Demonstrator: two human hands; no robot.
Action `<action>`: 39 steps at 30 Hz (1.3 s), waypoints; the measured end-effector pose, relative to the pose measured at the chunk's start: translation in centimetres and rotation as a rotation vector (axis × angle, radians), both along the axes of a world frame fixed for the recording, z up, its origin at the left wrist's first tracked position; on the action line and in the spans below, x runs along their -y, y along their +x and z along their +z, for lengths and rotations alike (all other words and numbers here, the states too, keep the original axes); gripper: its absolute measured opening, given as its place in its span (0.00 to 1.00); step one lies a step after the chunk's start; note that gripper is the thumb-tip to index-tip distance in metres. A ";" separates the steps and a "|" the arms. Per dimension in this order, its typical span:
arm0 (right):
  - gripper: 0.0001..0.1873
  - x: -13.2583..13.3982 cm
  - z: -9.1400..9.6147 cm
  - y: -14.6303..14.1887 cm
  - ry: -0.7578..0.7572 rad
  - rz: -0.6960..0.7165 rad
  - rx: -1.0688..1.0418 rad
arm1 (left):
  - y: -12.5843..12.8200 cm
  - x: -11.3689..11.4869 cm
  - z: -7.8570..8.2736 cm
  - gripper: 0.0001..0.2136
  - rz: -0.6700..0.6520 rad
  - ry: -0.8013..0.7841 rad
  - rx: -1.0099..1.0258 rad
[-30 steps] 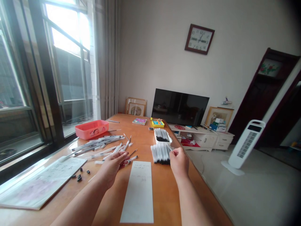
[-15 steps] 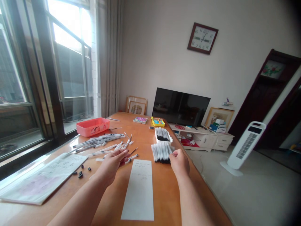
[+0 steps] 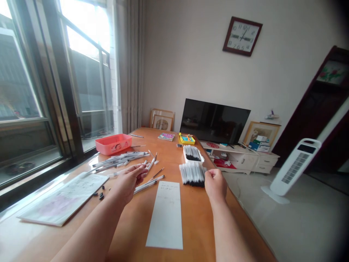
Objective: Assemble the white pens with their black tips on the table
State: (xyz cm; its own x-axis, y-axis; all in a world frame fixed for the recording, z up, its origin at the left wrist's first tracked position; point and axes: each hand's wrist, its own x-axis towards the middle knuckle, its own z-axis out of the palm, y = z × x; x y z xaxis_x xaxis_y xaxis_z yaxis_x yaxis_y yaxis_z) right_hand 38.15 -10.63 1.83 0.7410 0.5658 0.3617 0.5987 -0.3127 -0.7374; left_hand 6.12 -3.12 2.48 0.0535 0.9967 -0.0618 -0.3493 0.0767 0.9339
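My left hand (image 3: 133,178) is over the left middle of the table, its thumb and fingers pinched together; what they hold, if anything, I cannot make out. Beneath and beside it lie a clear pen with a black tip (image 3: 149,184) and a thin refill (image 3: 156,173). My right hand (image 3: 216,184) is closed in a loose fist at the right edge of a row of clear pen barrels with black ends (image 3: 192,174); its fingertips are hidden. Between my forearms lies a long white paper strip (image 3: 165,218) with faint handwriting.
Loose pens (image 3: 120,160) are heaped by a pink box (image 3: 113,144). A white container (image 3: 202,159) of pens stands behind the row. A notebook (image 3: 68,200) and black caps (image 3: 101,195) lie left. Farther back are a yellow box (image 3: 187,139) and a booklet (image 3: 166,136).
The camera view has shifted a little. My left hand has moved slightly left, showing more of the pen beside it. My right hand has drawn slightly right from the pen row.
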 end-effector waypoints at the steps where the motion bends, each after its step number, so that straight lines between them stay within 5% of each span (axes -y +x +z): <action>1: 0.09 0.0 0.0 0.0 0.020 0.003 0.000 | -0.4 -0.2 0.1 0.19 0.041 -0.003 0.006; 9: 0.11 -0.3 -0.2 -1.2 0.138 0.100 0.002 | -3.0 -1.7 -0.1 0.20 0.353 0.093 -0.338; 14: 0.10 -0.2 0.0 -2.4 0.125 0.164 0.002 | -3.7 -2.8 -2.0 0.16 0.395 0.211 -0.732; 22: 0.10 0.0 0.3 -3.1 0.119 0.218 -0.004 | -4.6 -3.0 -2.4 0.12 0.394 0.025 -1.276; 29: 0.10 -0.1 0.2 -3.4 0.128 0.244 0.001 | -5.5 -3.5 -2.3 0.14 0.499 0.097 -0.852; 34: 0.11 -0.1 0.3 -4.1 0.105 0.275 0.021 | -4.7 -2.5 -0.7 0.15 0.617 0.043 -0.412; 39: 0.11 -0.1 0.3 -4.8 0.060 0.318 0.028 | -4.6 -1.6 1.3 0.17 0.660 -0.059 -0.241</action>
State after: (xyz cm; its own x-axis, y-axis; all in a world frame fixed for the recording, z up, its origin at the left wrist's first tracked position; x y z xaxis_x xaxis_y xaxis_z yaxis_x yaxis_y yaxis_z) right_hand 33.36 -10.50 2.08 0.5195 0.7445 0.4193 0.6801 -0.0631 -0.7304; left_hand 1.51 -1.49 3.80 -0.5828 0.8110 -0.0510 -0.1239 -0.0266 0.9919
